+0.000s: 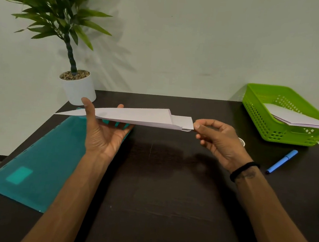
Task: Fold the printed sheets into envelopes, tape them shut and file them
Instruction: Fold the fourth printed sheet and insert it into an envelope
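1. Folded paper: white, held in the air above the dark tabletop, seen nearly edge-on. An inner layer stuck out past the outer fold at the right end. No print or tape could be made out on it.
2. Left hand: palm up beneath the paper's left part, thumb raised over the near edge, fingers showing under and behind it; a loose, cradling grip, not a clamp.
3. Right hand: thumb and forefinger pinched closed on the protruding right end of the paper, other fingers curled.
4. Green basket: at the far right of the tabletop, already holding white folded papers, which suggested some pieces had been filed.
5. Teal folder: lay flat at the left, partly under the left hand.
6. Blue pen: lay near the basket. A small white object peeked from behind the right hand; possibly tape, but I could not tell.
7. Potted plant: far left corner.
8. Progress, by judgement: this piece looked folded but not yet taped or filed; sealing and filing appeared to remain.
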A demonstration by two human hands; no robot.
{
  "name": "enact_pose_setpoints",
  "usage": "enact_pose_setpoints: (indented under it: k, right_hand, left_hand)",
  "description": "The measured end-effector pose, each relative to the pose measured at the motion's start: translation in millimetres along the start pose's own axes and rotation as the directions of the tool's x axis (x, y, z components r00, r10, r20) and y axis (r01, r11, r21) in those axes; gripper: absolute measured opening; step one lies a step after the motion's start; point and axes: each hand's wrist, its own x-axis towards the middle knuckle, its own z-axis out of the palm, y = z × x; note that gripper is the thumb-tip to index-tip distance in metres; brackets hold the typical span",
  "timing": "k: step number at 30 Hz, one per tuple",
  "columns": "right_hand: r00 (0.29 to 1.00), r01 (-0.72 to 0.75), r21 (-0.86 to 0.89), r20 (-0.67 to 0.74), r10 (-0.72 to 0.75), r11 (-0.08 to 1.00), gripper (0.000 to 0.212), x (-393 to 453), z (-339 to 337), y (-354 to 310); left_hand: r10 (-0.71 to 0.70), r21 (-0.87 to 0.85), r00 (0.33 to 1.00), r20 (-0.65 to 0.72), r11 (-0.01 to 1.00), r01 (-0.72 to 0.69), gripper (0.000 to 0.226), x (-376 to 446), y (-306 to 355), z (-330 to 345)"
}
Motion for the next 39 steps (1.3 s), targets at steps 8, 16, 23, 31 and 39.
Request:
enact_pose_setpoints:
  k: [8,16,23,31,39]
  right_hand:
    - [1.000,0.013,-0.148,0.007,-0.012,0.989,0.018,-2,12,13]
    - [0.997,-0.024,-0.155,0.067,0.035,0.988,0.023,-3,19,13]
    - [0.974,-0.166,-0.138,0.131,0.184,0.976,0.047,-1,26,11]
    - [0.958,-0.193,-0.166,0.181,0.222,0.967,0.072,-3,29,9]
    - [0.973,-0.155,-0.025,0.168,0.157,0.988,0.058,-8,29,8]
  left_hand:
    - [-0.012,0.013,1.000,0.012,1.000,0.012,0.108,-2,-9,1]
    - [-0.035,0.051,0.999,0.041,0.998,0.033,0.101,-1,-16,0]
    - [-0.075,0.076,0.995,0.062,0.995,0.070,0.093,-4,-22,2]
    - [-0.110,0.102,0.992,0.068,0.989,0.103,0.096,-6,-30,3]
    - [-0.025,0.078,0.998,0.055,0.997,0.020,0.098,-3,-14,3]
